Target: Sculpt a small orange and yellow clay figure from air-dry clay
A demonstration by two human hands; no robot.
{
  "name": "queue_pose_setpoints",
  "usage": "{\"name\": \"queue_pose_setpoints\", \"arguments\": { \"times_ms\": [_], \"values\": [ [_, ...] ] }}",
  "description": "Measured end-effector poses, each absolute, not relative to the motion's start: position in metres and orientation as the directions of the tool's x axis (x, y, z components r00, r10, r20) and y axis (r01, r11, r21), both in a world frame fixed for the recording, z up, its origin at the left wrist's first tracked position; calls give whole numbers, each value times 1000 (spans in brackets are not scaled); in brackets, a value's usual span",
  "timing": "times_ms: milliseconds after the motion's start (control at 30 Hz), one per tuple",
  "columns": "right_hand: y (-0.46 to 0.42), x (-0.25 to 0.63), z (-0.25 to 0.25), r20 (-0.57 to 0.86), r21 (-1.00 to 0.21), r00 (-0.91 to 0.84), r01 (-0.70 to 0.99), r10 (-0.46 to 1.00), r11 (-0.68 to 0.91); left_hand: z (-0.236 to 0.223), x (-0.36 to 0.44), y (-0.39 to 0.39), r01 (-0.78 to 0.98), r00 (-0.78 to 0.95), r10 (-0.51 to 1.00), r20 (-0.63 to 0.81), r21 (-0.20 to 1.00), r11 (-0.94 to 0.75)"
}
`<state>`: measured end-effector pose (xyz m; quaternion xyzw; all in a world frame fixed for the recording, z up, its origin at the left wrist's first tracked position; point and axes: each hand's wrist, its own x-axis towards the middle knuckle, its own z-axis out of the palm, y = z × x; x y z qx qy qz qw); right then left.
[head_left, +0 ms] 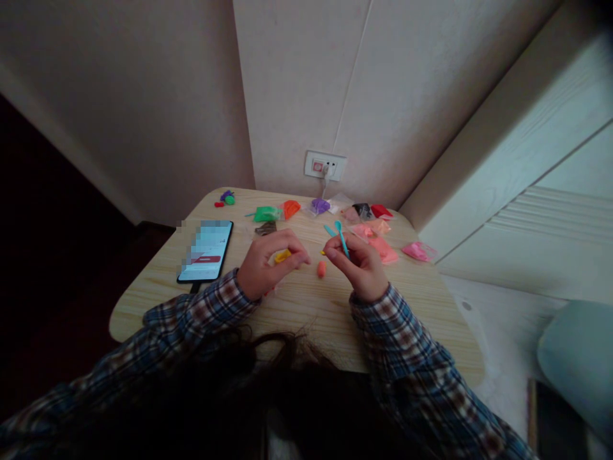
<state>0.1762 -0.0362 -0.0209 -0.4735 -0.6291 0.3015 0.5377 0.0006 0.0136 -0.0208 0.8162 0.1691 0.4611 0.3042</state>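
My right hand (363, 265) is closed around light blue plastic clay tools (341, 237), one with a spoon-like end. A tiny yellow bit (323, 253) shows at its thumb and fingertip. My left hand (272, 259) faces it across a small gap, thumb and fingers curled together in a pinch; whatever lies between the tips is too small to make out. Through the curl of that hand a yellow piece (282, 256) shows, and I cannot tell whether the hand touches it. A small orange clay lump (321, 269) stands on the wooden table (306, 313) between the hands.
Bags of coloured clay lie along the back, among them green (267, 213), purple (319, 206) and pink (418, 251). A phone (205, 251) with a cable is at the left. Small clay pieces (229, 200) sit in the far left corner. A wall socket (325, 166) holds a plug.
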Motion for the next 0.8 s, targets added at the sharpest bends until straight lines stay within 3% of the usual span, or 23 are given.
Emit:
{"name": "queue_pose_setpoints", "arguments": {
  "times_ms": [300, 433, 800],
  "values": [
    [-22, 195, -34, 269, -893, 143, 407, 952, 191, -28, 5, 15, 193, 659, 518, 546, 543, -817],
    [-21, 195, -36, 268, -876, 119, 442, 956, 191, -33, 5, 16, 184, 765, 429, 480, 476, -860],
    [-20, 195, -38, 256, -863, 106, 474, 961, 177, -35, 6, 18, 229, 788, 438, 432, 456, -860]
  ]
}}
